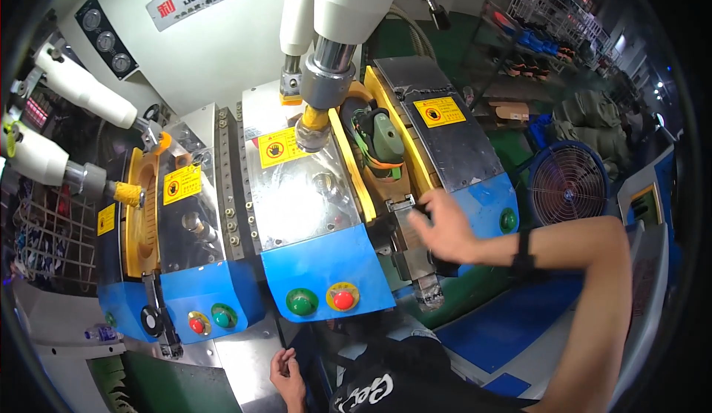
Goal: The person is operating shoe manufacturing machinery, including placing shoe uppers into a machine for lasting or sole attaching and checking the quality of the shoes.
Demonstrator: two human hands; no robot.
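Note:
My right hand [447, 229] reaches in from the right, beside the metal slide [411, 244] at the front of the right-hand press station. Its thumb stands apart from the fingers, and I see nothing held between them. Just beyond it, a dark shoe with a grey-green last [387, 140] and orange and green edging sits between two yellow pads [400, 127]. Low in front of the machine, my left hand [287, 374] hangs with loosely bent fingers, thumb apart, holding nothing visible. It is nearest the blue front panel [326, 265], not touching it.
White press arms with a metal-and-yellow head [314, 127] hang over the middle. A second station with a yellow-lined slot [141, 213] stands at left. Red [343, 299] and green [301, 304] buttons sit on the front panel. At right are a round fan [568, 190] and shoe racks.

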